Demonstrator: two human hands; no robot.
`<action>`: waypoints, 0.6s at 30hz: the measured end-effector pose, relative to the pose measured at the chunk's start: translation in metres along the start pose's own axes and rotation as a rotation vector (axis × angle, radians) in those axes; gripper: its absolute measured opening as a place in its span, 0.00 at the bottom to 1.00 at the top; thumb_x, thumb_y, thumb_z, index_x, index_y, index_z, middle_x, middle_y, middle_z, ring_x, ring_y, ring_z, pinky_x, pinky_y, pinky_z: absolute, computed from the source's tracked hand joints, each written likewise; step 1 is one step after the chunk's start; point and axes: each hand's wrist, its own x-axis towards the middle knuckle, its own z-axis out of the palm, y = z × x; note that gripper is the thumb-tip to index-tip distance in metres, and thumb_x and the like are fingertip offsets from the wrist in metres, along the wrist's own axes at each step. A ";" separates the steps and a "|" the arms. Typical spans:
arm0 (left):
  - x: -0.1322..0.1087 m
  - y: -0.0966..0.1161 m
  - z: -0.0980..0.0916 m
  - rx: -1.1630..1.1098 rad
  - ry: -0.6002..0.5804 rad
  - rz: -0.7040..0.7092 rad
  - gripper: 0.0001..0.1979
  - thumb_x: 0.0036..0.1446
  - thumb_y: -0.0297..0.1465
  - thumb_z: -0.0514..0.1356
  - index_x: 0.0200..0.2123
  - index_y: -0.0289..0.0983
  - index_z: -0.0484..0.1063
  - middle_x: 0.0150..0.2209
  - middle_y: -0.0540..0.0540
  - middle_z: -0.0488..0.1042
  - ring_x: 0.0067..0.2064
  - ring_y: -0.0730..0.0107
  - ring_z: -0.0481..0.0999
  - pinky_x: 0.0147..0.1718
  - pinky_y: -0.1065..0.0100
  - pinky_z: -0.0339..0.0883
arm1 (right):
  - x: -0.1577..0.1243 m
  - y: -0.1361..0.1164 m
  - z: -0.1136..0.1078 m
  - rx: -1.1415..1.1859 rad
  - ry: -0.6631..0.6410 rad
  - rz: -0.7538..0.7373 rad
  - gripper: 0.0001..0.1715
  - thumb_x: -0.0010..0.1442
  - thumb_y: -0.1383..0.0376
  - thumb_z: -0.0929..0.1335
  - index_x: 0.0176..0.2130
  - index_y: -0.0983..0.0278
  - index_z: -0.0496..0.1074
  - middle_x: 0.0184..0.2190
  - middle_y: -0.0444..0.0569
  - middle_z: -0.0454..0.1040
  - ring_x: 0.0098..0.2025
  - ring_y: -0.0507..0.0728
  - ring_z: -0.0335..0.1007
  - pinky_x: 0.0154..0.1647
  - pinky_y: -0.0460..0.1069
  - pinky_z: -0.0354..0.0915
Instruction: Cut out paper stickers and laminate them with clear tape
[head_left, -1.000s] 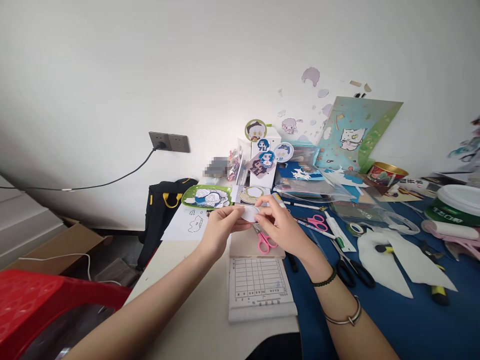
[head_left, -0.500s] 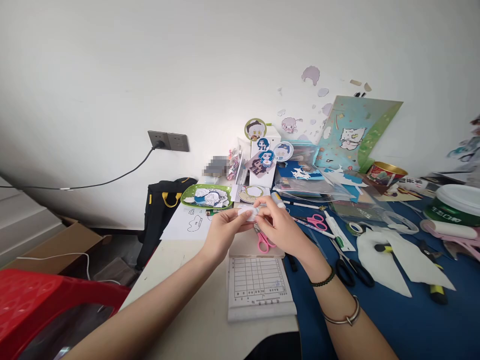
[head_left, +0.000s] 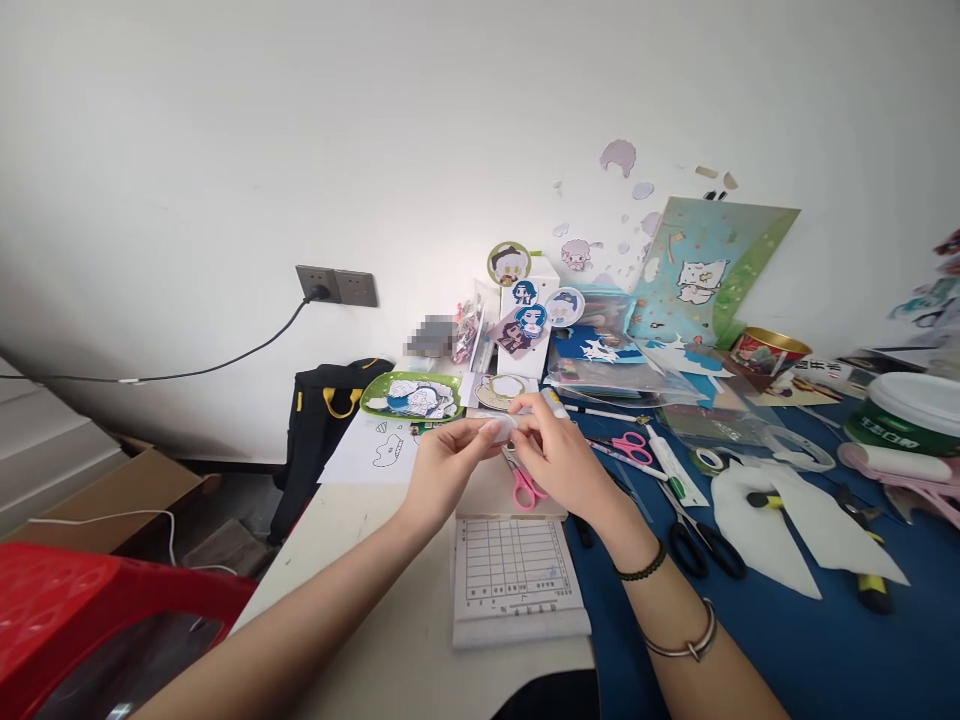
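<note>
In the head view, gripping a small white piece (head_left: 507, 429), probably paper, in a close pinch by left hand (head_left: 444, 468) and right hand (head_left: 561, 452), both with curled fingers, above the pale tabletop (head_left: 352, 570) near its right edge, farther away than the printed form pad (head_left: 514, 562). Compared with one second ago, showing less of the piece, now mostly covered by the hands; folded or only turned, impossible to tell. Judging by this, still in fine handwork, not yet put down. Below, lying on the beige board (head_left: 476, 497): pink-handled scissors (head_left: 527, 490), seemingly untouched.
</note>
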 end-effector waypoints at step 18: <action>0.008 0.012 -0.014 -0.269 -0.493 -0.354 0.12 0.49 0.38 0.65 0.24 0.34 0.75 0.20 0.49 0.69 0.21 0.78 0.65 0.23 0.76 0.64 | -0.004 0.001 0.010 -0.362 0.369 -0.619 0.29 0.55 0.73 0.60 0.55 0.61 0.52 0.28 0.47 0.72 0.26 0.58 0.66 0.26 0.53 0.62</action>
